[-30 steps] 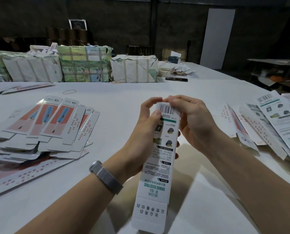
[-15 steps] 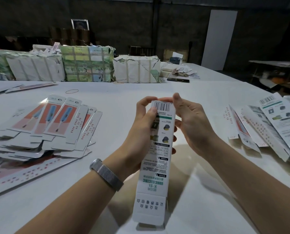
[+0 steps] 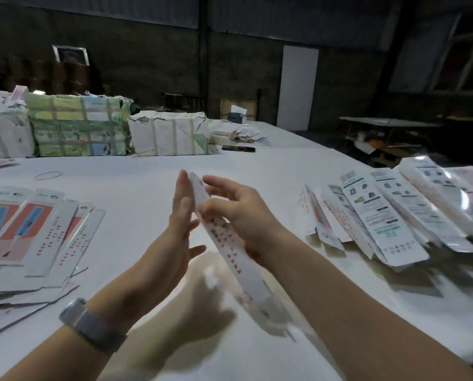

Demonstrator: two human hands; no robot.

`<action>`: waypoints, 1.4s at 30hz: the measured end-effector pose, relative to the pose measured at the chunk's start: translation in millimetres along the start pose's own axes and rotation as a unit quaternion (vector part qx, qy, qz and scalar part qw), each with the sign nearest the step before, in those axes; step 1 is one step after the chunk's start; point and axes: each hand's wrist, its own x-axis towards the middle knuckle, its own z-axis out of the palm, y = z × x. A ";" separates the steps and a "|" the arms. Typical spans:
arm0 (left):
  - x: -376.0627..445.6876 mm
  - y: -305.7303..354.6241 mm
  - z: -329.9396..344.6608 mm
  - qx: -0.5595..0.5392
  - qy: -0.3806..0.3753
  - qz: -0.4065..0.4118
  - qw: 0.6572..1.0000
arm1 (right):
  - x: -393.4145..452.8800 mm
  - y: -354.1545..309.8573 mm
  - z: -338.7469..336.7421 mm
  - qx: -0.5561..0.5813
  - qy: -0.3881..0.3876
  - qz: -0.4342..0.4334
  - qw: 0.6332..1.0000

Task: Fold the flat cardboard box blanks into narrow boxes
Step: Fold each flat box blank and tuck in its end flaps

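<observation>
A long narrow white box [image 3: 231, 250] with small red print slants over the table's middle, its far end raised between my hands. My right hand [image 3: 239, 215] grips the box from the right side, thumb on the near face. My left hand [image 3: 179, 224] lies flat against the box's left side with its fingers straight. A fanned stack of flat blanks [image 3: 37, 232] with orange panels is spread at the left. A heap of folded narrow boxes [image 3: 400, 213] lies at the right. The picture is blurred by motion.
The white table [image 3: 147, 188] fills the view. Wrapped paper bundles [image 3: 78, 125] line its far edge. A rubber band [image 3: 48, 176] lies at the far left, and a dark phone [image 3: 238, 147] sits beyond the bundles. A grey wristband [image 3: 91, 325] circles my left wrist.
The box has turned from its barcode face to its narrow red-printed side and tilted to the right. My left hand let go of its grip and now lies flat against it. The view swung right.
</observation>
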 end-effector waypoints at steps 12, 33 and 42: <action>22.9 -11.3 -18.2 0.076 0.086 -0.018 0.993 | -30.7 -82.9 -244.8 -0.486 0.308 0.077 0.814; 13.5 1.7 -55.8 0.363 0.125 0.034 0.923 | 18.4 -26.1 -31.7 -0.089 0.064 -0.043 0.993; 17.6 10.2 -91.8 0.460 0.196 -0.015 0.866 | 29.5 35.5 54.1 -0.015 0.031 -0.068 0.997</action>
